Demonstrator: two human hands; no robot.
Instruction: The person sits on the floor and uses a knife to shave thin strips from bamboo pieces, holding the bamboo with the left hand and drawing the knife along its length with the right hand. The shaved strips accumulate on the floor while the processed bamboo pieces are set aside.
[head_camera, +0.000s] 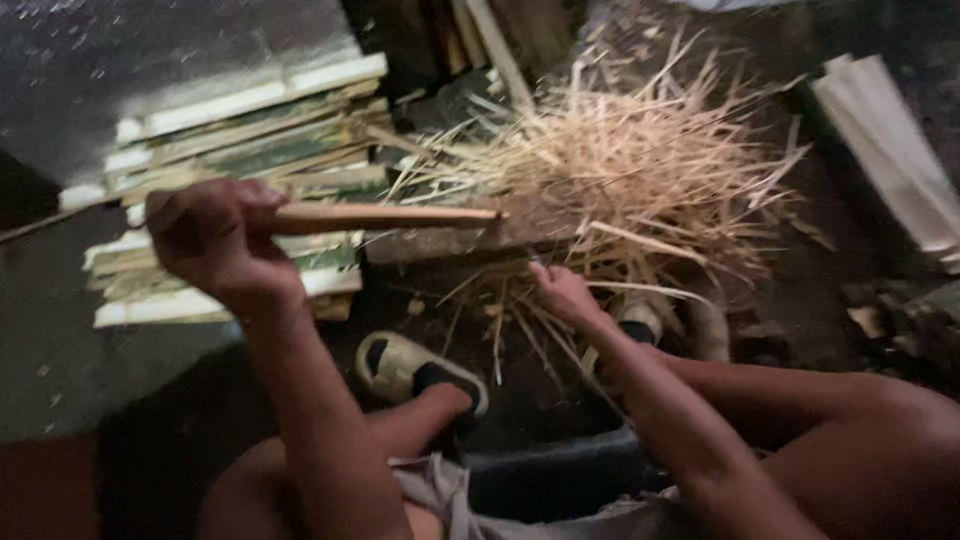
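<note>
At the left, the person's left hand (215, 240) is clenched round one end of a long stick (385, 215), held level above the stack of split slats (240, 130). The stick looks light, stiff and dry; the fist end seems the natural grip, though splinters are likely. Below sits a sandal (420, 370) on one foot. Further right, the right hand (565, 292) reaches into the heap of thin shavings (640, 165); blur and gloom hide its fingers, so I cannot tell whether it grips anything.
</note>
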